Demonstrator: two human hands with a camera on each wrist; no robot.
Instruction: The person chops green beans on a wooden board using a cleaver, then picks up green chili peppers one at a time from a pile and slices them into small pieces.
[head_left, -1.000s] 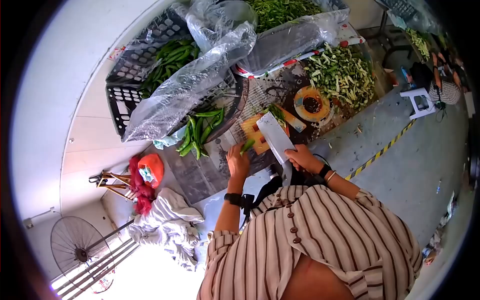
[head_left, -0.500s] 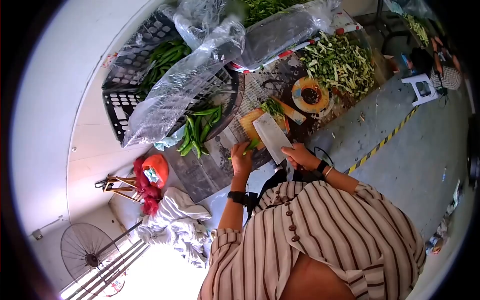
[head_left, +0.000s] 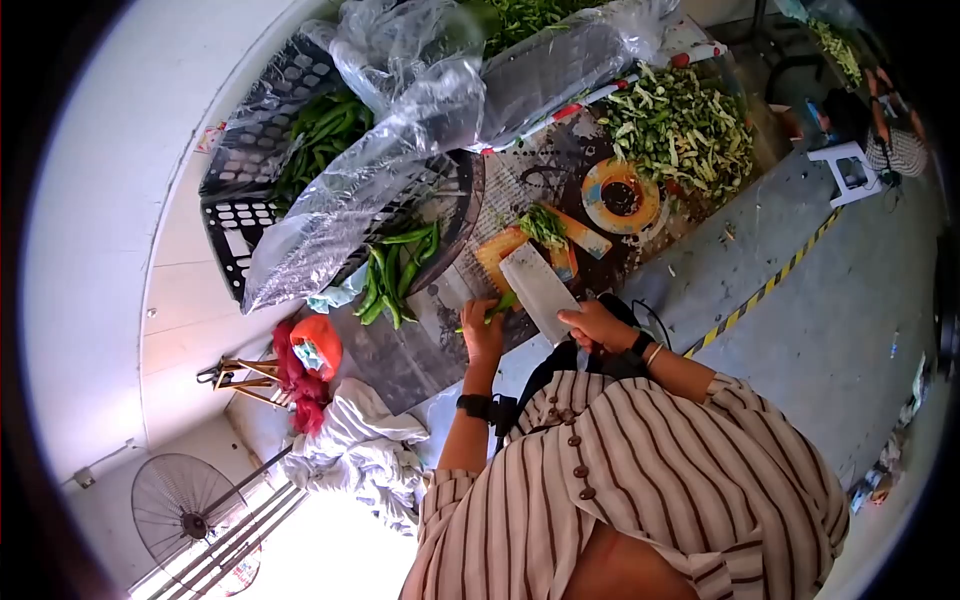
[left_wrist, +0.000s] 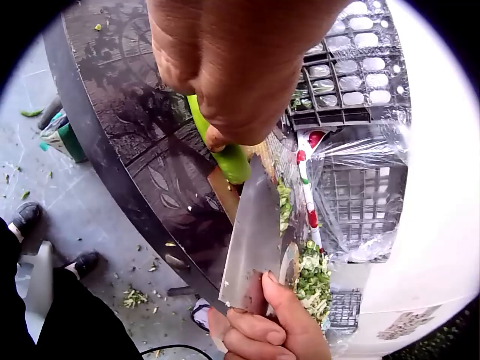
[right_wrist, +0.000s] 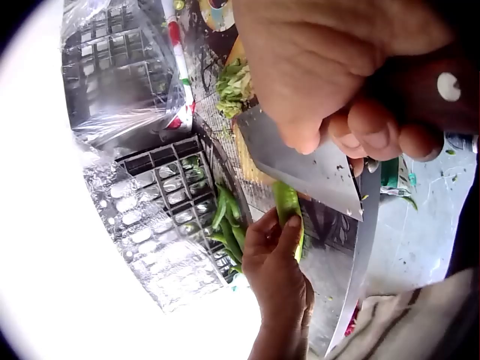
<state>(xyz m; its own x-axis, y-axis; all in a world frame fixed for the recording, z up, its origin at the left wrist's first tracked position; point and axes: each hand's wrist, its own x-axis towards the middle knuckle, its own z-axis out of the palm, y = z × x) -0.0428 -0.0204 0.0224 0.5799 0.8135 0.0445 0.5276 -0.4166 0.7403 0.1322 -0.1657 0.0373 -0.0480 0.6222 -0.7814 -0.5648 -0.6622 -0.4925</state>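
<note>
My left hand (head_left: 484, 335) pinches a green pepper (right_wrist: 288, 202) between thumb and fingers, close over the table's near side. The pepper's blunt end sticks out past the fingertips toward the cleaver (head_left: 538, 290). My right hand (head_left: 597, 325) grips the cleaver by its dark handle, and the broad blade lies right beside that end. In the left wrist view the pepper's end (left_wrist: 234, 165) meets the blade's edge, while the hand covers part of the pepper. A small heap of cut pepper (head_left: 541, 226) lies just past the blade. Several whole green peppers (head_left: 392, 275) lie left of it.
A large pile of chopped peppers (head_left: 685, 135) covers the table's far right. Black crates (head_left: 228, 235) with peppers, draped in clear plastic film (head_left: 340, 220), stand at the back and left. A white stool (head_left: 846, 172) and a seated person are farther right.
The cleaver has shifted left and toward the body, nearer the pepper, uncovering more of the small cut heap. My left hand still holds the pepper, now lower and turned. The head view has shifted slightly.
</note>
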